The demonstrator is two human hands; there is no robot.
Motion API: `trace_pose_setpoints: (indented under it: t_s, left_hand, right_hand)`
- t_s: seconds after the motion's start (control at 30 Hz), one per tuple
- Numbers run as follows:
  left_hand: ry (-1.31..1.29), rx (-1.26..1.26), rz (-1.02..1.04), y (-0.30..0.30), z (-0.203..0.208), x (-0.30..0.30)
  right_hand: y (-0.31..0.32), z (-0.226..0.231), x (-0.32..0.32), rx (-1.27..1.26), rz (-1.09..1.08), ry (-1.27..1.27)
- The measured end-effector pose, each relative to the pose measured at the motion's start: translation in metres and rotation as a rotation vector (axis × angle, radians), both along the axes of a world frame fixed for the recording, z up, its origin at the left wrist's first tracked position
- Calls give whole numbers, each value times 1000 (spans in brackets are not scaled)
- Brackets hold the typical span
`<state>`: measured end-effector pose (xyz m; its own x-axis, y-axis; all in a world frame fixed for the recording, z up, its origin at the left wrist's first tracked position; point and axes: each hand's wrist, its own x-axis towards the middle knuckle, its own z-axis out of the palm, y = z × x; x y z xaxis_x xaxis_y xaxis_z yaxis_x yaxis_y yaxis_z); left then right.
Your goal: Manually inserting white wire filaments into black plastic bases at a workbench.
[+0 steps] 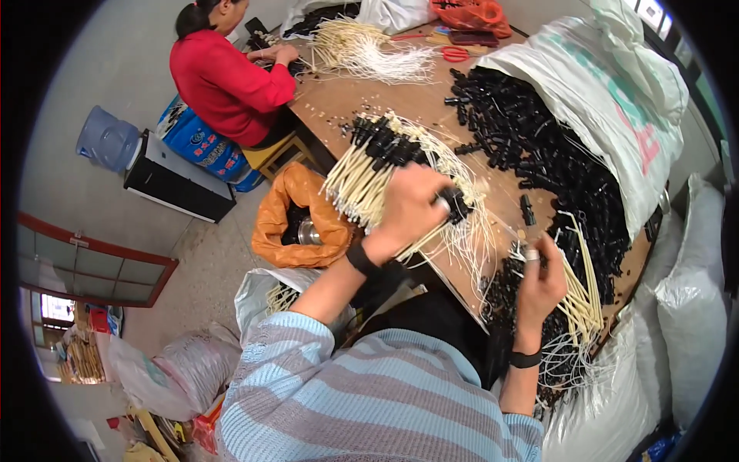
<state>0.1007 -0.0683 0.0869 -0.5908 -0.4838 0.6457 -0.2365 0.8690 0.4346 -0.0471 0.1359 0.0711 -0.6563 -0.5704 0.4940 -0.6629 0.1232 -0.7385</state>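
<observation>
My left hand (408,204), with a white band round one finger, is closed on a black connector (456,206) with a cream-coloured sleeved lead (422,240) hanging from it. Just beyond lies a thick bundle of cream leads (354,181) with black connector ends (385,142) and thin white wires. My right hand (541,277), one fingertip also banded in white, has its fingers bent together; motion blur hides what, if anything, they hold. A single black connector (527,208) is just past its fingertips. More cream leads (581,289) lie beside that hand.
A large heap of black connectors (566,169) spills from a white woven sack (593,92) on the brown table (331,104). Red-handled scissors (454,53) lie farther back. A co-worker in red (223,81) sits far left. An orange bag (289,250) stands left of the table.
</observation>
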Motion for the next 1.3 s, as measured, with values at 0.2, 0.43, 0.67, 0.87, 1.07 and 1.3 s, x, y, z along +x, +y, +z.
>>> trace_pose_setpoints:
  t_s: [0.2,0.43,0.67,0.87,1.07,1.3]
  left_hand:
    - [-158,-74,492,-108,-29,21]
    - [26,45,-194,-14,-16,-48]
    - [-271,58,-351,23,-90,-163]
    - [-451,3,-342,39,-91,-168]
    - [-356,586,-593,54,-80,-131]
    - [-281,549,-738,55,-76,-112]
  right_hand:
    - [-4,-7,19,333,200,173]
    - [60,-35,-21,376,-43,-36]
    - [117,-30,-58,682,-369,284]
    - [121,-32,-77,626,-370,390]
    - [114,-14,-61,394,-153,259]
    - [113,-10,-38,404,133,88]
